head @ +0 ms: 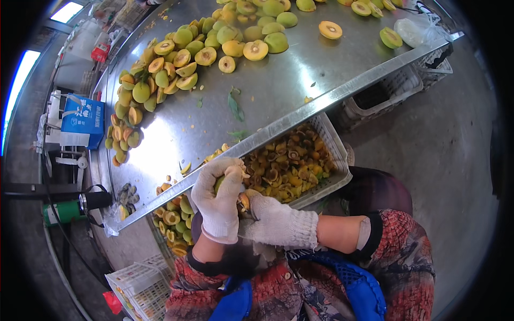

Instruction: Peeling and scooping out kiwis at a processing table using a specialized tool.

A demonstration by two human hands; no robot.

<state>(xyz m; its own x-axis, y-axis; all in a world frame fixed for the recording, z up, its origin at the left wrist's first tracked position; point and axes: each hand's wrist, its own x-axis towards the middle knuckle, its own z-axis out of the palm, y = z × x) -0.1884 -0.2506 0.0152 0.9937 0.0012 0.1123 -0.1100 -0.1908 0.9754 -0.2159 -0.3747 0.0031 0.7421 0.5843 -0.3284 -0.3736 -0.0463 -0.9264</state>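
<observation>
My left hand (217, 200), in a white knit glove, is curled around a green-skinned stone fruit piece (219, 184), mostly hidden by the fingers. Close beside it, my gloved right hand (273, 218) is bent inward. An orange-brown piece (243, 200) shows at its thumb, but whether the hand grips it or a hidden tool is unclear. Both hands are at the near edge of the metal table (277, 100). Beneath that edge, a plastic crate (339, 172) holds brown and yellow fruit scraps (285, 160). Hollowed fruit halves (172, 218) lie below my left hand.
Halved green-yellow stone fruits (180, 60) are heaped along the table's far side. A tied plastic bag (417, 32) rests at the right corner. More crates (381, 92) stand under the table, and another (140, 285) at lower left. A green bottle (62, 212) is at left.
</observation>
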